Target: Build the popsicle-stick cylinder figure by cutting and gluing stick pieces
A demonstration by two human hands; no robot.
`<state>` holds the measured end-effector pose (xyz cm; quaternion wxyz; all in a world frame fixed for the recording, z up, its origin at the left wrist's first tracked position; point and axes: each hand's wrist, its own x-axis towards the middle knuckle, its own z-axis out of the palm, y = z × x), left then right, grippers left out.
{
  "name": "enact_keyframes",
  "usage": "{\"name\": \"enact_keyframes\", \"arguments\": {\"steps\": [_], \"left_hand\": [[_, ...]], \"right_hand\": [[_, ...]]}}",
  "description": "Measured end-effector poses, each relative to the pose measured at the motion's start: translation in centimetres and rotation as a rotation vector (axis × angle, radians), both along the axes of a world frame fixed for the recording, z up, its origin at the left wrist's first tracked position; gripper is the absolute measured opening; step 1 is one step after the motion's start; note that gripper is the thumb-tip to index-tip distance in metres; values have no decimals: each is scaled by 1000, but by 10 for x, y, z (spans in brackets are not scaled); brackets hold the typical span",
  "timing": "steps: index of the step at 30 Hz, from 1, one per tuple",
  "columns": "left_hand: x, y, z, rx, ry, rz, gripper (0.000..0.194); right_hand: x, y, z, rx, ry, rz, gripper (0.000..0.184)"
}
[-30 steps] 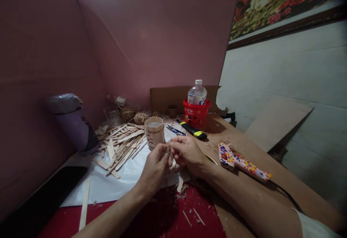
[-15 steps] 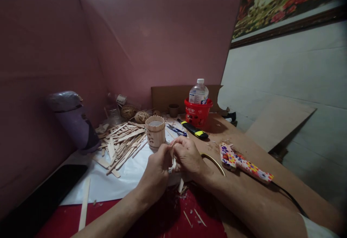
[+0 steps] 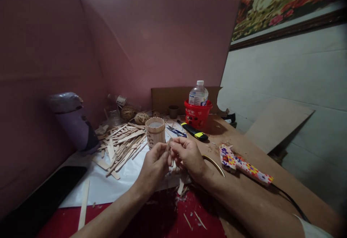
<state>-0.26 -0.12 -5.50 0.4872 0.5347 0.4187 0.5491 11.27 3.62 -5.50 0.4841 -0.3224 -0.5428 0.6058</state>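
Note:
Between the fingertips of both hands is a short piece of craft stick, mostly hidden by the fingers. My left hand pinches it from the left, and my right hand closes on it from the right. Just behind my left fingers stands a small round cup built of upright wooden sticks, with a scalloped rim and dark marks on its side. A heap of loose craft sticks lies on the white sheet to the left.
Blue snips and a black-yellow utility knife lie behind my hands. A red bucket holds a plastic bottle. To the right are a gold ring and a flowered glue gun; a purple flask leans left.
The stick piece has been turned more upright between my fingers, and my hands have shifted slightly. The cup and the tools stay where they were.

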Motion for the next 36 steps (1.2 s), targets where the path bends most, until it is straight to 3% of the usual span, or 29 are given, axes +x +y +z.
{"name": "enact_keyframes", "arguments": {"steps": [7, 12, 16, 22, 26, 30, 34, 36], "left_hand": [[-5, 1, -10, 154, 297, 73, 14], [-5, -4, -14, 278, 531, 122, 5], [-3, -2, -11, 225, 437, 123, 7], [-5, 3, -6, 84, 210, 88, 17], [-5, 1, -8, 164, 333, 138, 14], [-5, -2, -10, 245, 478, 180, 6], [-4, -6, -10, 282, 502, 165, 6], [-2, -6, -6, 222, 411, 146, 8]], "right_hand": [[1, -1, 4, -101, 55, -24, 15], [-4, -4, 1, -124, 82, -116, 7], [-5, -4, 1, -135, 97, -110, 6], [-2, -4, 5, -132, 122, 47, 19], [-1, -3, 4, -138, 76, -30, 21], [-4, -2, 2, -45, 6, -103, 12], [-5, -2, -3, 44, -22, -191, 6], [-5, -1, -6, 62, -25, -214, 5]]}}
